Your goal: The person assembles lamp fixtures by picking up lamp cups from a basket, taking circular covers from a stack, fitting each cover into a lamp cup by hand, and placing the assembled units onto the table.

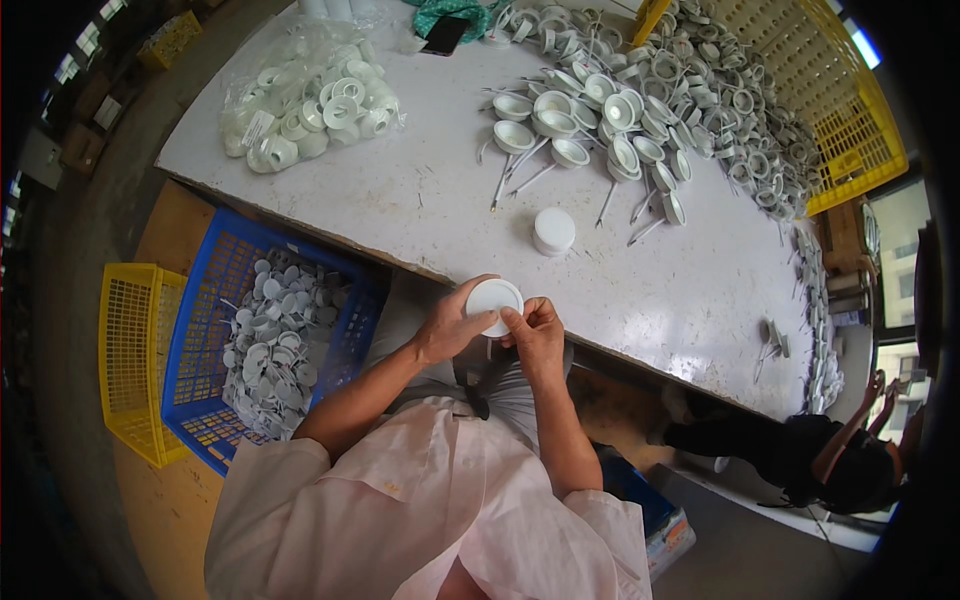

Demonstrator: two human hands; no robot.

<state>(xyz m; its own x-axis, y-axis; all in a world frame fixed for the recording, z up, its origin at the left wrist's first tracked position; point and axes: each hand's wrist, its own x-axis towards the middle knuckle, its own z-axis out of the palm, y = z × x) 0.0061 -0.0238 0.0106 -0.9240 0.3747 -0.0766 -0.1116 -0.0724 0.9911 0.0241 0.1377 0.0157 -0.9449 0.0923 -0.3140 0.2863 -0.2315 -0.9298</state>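
Observation:
Just off the table's near edge, both my hands hold one round white lamp housing (494,296) with a raised rim and a short wire below it. My left hand (455,325) wraps round its left side, thumb on the face. My right hand (535,328) grips the right edge, its thumb pressing the lower rim and its fingers curled; what else those fingers hold is hidden. Beyond my hands, a short stack of white discs (554,231) stands on the table. Several white cup-shaped housings (570,153) with wire tails lie farther back.
A clear bag of white rings (320,105) lies at the back left, near a phone (446,36). Left of me, a blue crate (190,345) holds many white round parts beside a yellow crate (128,350). A yellow basket (858,110) lies tipped at the far right. Another person (830,455) is at right.

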